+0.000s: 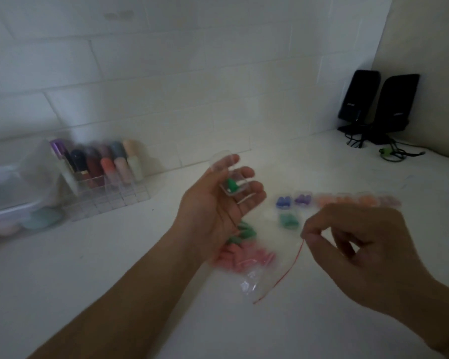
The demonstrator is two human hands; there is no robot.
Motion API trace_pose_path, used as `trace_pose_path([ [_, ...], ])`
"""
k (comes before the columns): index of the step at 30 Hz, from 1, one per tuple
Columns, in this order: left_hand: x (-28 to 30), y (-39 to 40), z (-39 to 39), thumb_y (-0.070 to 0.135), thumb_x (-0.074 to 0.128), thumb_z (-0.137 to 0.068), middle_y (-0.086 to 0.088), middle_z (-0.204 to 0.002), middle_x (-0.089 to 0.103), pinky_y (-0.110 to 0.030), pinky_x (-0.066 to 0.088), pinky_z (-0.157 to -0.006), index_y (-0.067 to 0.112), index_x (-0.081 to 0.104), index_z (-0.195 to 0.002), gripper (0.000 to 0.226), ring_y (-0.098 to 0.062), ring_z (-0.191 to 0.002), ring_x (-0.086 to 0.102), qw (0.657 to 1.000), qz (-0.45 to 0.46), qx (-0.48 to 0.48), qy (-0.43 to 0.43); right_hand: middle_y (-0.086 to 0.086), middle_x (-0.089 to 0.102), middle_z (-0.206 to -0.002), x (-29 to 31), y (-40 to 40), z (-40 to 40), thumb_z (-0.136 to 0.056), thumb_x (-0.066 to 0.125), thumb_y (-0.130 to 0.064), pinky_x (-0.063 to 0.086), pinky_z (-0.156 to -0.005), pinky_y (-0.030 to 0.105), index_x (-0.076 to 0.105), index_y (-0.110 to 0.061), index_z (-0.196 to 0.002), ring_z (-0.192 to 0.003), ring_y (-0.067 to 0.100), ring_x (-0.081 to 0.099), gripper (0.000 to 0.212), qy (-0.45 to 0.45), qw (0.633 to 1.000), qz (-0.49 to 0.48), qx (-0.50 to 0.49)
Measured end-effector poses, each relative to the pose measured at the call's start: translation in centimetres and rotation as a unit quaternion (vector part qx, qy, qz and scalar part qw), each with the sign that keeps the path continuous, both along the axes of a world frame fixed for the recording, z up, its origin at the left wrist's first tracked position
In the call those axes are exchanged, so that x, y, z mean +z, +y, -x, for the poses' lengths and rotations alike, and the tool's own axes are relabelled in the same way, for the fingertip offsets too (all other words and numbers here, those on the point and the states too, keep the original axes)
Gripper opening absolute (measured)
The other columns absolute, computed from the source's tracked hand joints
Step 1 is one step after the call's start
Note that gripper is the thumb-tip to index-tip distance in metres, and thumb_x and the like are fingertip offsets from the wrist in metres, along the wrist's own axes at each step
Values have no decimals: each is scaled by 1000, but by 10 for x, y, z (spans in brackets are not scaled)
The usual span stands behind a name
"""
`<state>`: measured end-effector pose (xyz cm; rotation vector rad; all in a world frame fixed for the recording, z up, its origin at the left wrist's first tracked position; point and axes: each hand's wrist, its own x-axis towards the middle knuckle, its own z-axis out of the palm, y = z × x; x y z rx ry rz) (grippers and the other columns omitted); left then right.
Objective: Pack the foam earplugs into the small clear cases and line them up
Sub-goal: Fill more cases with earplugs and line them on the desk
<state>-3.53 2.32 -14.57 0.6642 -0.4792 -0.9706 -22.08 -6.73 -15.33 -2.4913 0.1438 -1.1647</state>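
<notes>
A row of filled cases [347,200] sits at two o'clock. The left hand [218,206] cradles an open case [233,186] holding one green earplug [230,184]; the right hand [358,244] pinches the bag's [254,265] red-lined edge, loose earplugs [241,252] still inside.

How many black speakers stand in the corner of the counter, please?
2. One black speaker stands near the wall corner on the left; the second speaker stands right beside it on the right. None seems hidden.

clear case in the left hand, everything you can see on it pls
The small clear case looks like transparent hard plastic, with its lid flipped open and standing up behind the fingertips. It lies tilted on the fingers of the upturned left hand, above the table. Inside it is green foam, apparently one earplug; blur hides finer detail.
</notes>
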Motion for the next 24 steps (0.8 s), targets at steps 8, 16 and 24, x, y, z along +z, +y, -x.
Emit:
trace_pose_path([
  [8, -13, -9, -20, -2, 38, -97, -18, -83, 64, -36, 58, -62, 5, 53, -115, 25, -29, -64, 66, 988, -63, 126, 63, -28, 65, -113, -22, 0, -3, -87, 47, -56, 59, -61, 28, 64, -42, -109, -85, 0, 69, 32, 238, 964, 114, 19],
  [16, -22, -17, -14, 3, 40, -97, -17, -88, 62, -38, 60, -68, 6, 55, -110, 20, -29, -65, 63, 982, -128, 135, 40, -19, 66, -116, -40, 11, -20, -98, 11, -60, 41, -45, 22, 61, -42, -117, -53, 12, 62, 56, 238, 958, 158, -40],
  [24, -22, -17, -8, 4, 38, -98, -18, -90, 62, -39, 59, -72, 4, 54, -115, 23, -29, -68, 63, 983, -133, 126, 9, -17, 64, -123, -38, 15, -24, -98, 16, -59, 39, -41, 20, 59, -41, -122, -45, 12, 59, 53, 203, 965, 158, -43],
])
